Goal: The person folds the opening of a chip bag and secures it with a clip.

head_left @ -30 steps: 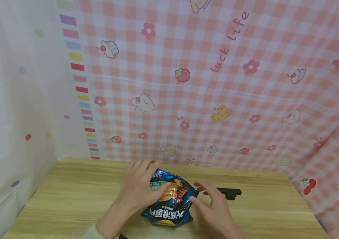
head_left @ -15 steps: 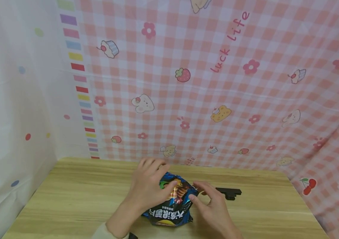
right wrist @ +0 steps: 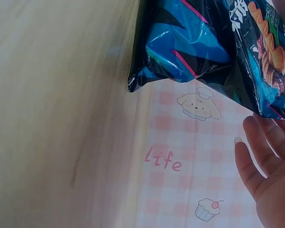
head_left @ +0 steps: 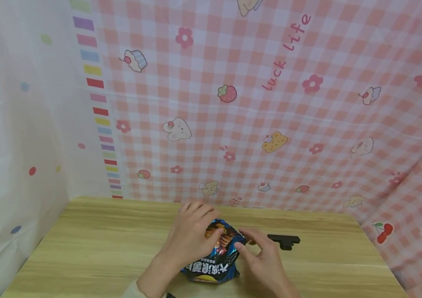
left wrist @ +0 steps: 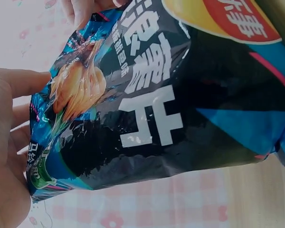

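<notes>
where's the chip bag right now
In the head view, the chip bag is at lower centre, between the left hand and right hand, left of the small black object on the wooden table.

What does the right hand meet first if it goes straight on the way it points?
The chip bag, whose edge the right hand touches; past that, probably the left hand, though depth is unclear.
</notes>
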{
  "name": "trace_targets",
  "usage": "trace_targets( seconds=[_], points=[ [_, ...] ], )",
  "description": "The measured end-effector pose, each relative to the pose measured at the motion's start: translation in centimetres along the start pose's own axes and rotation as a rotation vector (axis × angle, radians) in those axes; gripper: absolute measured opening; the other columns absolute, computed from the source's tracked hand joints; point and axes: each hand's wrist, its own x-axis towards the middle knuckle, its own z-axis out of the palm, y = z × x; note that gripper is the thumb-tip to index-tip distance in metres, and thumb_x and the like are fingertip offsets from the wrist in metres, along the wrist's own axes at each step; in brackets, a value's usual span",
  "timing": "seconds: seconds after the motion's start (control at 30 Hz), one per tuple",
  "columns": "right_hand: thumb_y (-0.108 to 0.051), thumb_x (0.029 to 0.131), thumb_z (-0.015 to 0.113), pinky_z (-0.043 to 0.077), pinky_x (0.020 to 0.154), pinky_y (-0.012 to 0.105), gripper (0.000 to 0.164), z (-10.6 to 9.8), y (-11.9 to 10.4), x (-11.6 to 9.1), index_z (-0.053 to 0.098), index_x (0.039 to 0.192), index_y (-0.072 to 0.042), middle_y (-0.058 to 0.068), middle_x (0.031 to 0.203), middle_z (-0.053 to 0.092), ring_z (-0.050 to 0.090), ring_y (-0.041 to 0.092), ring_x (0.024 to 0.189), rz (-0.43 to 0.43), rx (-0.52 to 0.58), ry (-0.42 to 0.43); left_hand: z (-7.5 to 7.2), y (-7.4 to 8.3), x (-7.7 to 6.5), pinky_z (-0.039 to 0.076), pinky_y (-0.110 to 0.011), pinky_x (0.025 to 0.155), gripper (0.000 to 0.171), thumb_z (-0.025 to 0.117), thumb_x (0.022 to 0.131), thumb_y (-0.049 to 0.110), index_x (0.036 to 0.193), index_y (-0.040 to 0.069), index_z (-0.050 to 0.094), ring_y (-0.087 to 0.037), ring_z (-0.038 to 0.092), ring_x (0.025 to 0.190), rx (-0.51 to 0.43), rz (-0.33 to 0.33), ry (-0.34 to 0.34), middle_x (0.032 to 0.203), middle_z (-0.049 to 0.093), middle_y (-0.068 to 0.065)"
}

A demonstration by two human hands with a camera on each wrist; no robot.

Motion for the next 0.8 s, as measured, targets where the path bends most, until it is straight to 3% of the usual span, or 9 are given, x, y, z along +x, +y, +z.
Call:
trace_targets(
  seconds=[0.53,0.8],
  points=[
    [0.001,0.086,0.082,0.058,0.078,0.032,0.031,0.01,0.52,-0.11,0.077,0.115,-0.009,-0.009,0.107,0.075,0.067,0.008,0.087,-0.056,0.042,0.022,0.17,0.22,-0.45,0.050,-0.041,0.094,0.026,0.086,0.086,0.024,0.108,0.013,0.078,-0.019,0.066,0.100,0.000,0.003,-0.009,0.105,0.076,0.001],
    [0.007,0.086,0.081,0.059,0.075,0.029,0.028,0.10,0.37,-0.06,0.079,0.103,-0.015,-0.012,0.102,0.075,0.068,0.007,0.087,-0.067,0.043,0.042,0.38,0.10,-0.35,0.051,-0.040,0.091,0.018,0.084,0.088,0.020,0.104,0.014,0.079,-0.019,0.067,0.098,0.011,0.021,0.015,0.102,0.076,0.002]
  ],
)
